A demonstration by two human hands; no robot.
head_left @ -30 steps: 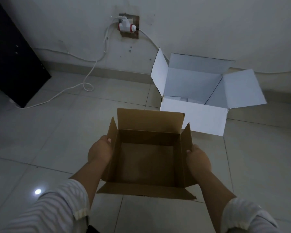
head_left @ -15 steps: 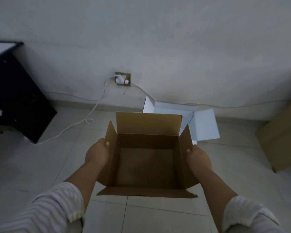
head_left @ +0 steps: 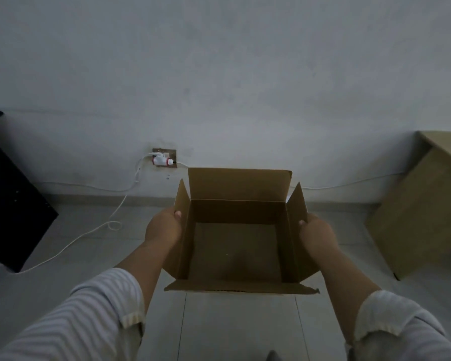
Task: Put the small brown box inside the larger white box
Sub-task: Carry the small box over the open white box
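The small brown box point(head_left: 238, 246) is held up in front of me, open at the top and empty, with all its flaps spread outward. My left hand point(head_left: 163, 226) grips its left side below the left flap. My right hand point(head_left: 317, 234) grips its right side below the right flap. The larger white box is not visible; the brown box covers the floor where it stood.
A grey wall fills the upper view. A wall socket point(head_left: 164, 158) with a white plug feeds a white cable point(head_left: 89, 233) that loops across the tiled floor. A black cabinet point(head_left: 9, 209) stands at left, and a light wooden cabinet point(head_left: 425, 204) at right.
The view has tilted upward toward the wall. The brown box has risen with both hands and now hides the white box, which showed behind it earlier. The wooden cabinet has come further into view.
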